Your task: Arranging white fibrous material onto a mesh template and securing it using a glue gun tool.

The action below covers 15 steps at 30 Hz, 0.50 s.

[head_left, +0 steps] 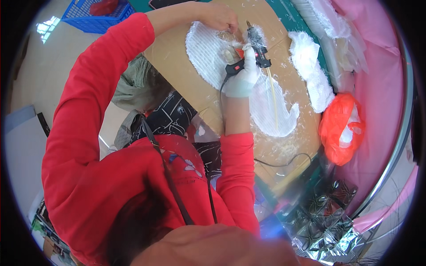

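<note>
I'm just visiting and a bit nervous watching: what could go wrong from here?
The bare left hand is close to the tip of the glue gun in the gloved right hand; if hot, it might burn skin. Loose fluff on the cardboard could cling to the white ribbed piece. The black cord looping across the cardboard might snag.

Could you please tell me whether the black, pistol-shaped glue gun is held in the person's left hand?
No, the black, pistol-shaped glue gun is gripped in the right hand, which wears a white glove.
</note>
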Each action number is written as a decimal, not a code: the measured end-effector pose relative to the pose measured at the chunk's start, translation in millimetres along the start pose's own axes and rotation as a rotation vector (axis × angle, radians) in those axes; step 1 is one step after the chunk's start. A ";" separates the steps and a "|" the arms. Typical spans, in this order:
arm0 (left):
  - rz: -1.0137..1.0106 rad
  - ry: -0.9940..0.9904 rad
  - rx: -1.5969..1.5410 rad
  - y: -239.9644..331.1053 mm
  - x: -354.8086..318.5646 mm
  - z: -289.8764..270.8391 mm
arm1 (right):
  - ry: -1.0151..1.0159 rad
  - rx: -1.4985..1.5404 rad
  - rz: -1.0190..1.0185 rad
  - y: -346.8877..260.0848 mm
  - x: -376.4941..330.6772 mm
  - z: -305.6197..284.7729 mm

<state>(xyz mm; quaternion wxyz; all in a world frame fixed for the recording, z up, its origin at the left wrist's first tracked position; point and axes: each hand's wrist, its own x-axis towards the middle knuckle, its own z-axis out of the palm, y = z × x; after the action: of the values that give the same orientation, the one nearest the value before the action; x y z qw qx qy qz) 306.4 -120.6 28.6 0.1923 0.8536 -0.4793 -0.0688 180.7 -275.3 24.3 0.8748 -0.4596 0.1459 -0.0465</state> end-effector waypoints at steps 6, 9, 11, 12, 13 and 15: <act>-0.192 -0.376 0.166 15.5 17.2 -21.8 | -0.007 0.006 -0.046 4.7 3.7 -5.3; 0.127 -0.274 0.239 1.0 16.8 -8.4 | -0.006 -0.013 -0.023 1.4 1.6 -2.8; 0.175 0.049 0.636 27.3 0.3 -13.4 | 0.004 -0.014 -0.047 1.4 3.3 -7.6; 0.171 0.049 0.638 23.0 -2.2 -14.1 | -0.005 -0.018 -0.061 2.7 3.2 -6.4; 0.174 -0.026 0.500 16.5 -3.4 -15.5 | -0.008 -0.018 -0.059 3.1 2.6 -4.7; 0.181 -0.099 0.360 13.4 -7.3 -19.0 | -0.009 -0.024 -0.040 2.6 1.5 -3.3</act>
<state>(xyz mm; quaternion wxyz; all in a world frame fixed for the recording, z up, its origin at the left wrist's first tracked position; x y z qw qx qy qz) 297.6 -115.7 50.8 0.0181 0.8230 -0.5676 -0.0064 181.0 -276.7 20.1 0.8687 -0.4732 0.1331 -0.0600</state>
